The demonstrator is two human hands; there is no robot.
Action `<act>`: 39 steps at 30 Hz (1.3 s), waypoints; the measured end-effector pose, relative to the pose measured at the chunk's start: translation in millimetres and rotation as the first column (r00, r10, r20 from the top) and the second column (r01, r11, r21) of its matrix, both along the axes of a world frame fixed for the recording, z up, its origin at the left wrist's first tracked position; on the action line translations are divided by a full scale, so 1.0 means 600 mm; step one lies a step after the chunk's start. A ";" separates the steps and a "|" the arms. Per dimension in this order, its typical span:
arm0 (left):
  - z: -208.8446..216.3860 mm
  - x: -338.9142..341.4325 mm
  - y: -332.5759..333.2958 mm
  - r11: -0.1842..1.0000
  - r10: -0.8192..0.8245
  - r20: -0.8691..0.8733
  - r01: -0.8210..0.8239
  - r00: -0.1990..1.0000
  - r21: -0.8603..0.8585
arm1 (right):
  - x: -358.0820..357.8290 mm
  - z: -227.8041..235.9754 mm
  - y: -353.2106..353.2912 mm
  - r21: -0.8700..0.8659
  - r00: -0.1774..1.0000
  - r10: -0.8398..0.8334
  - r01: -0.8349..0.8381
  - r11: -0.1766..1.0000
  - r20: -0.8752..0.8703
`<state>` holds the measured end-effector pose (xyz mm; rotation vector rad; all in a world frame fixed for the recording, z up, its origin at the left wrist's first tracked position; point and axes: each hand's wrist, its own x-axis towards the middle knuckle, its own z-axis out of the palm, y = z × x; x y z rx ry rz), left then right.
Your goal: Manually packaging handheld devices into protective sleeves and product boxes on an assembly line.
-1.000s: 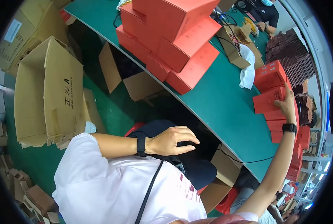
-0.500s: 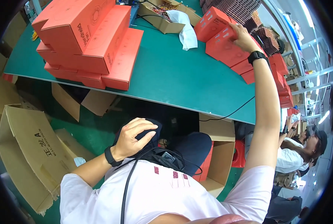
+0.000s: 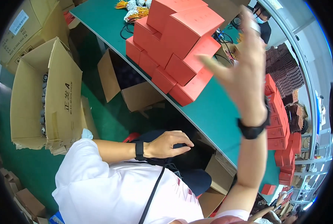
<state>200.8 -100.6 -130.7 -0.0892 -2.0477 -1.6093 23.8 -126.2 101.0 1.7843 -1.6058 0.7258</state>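
My right hand [image 3: 243,76] is raised over the green table [image 3: 220,128], blurred, with thumb and fingers apart and nothing in it. Just left of it rises a stepped stack of red cardboard boxes [image 3: 185,31]; I see a gap between my thumb and the nearest boxes, though the depth is hard to judge. My left hand [image 3: 168,145] hangs over my lap by my dark trousers. Its fingers are loosely bent, thumb apart from them, and it holds nothing I can see. A black band is on each wrist.
More red boxes [image 3: 276,121] line the table's far right. Bundled orange-and-white wires [image 3: 134,13] lie at the back left. On the floor to my left stands a tall open carton [image 3: 63,100] with dark round items. Another open carton [image 3: 140,95] sits under the table edge.
My view has swung left. My right hand has come off the red boxes on the right and is now beside the left stack. My left hand stays at my lap.
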 end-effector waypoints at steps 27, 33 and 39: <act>0.123 -0.310 0.170 0.471 -0.231 -0.074 0.045 0.970 -0.881 | -0.074 -0.194 0.593 0.641 -0.539 -0.452 0.231 0.732 0.711; 0.145 -0.381 0.203 0.055 -0.309 0.251 0.281 0.917 -0.958 | -0.012 -0.233 0.684 0.562 -0.356 -0.445 0.374 0.738 0.822; 0.129 -0.411 0.198 0.195 -0.572 0.216 0.387 0.791 -0.901 | 0.037 -0.311 0.647 0.181 -0.326 0.006 0.540 0.822 0.945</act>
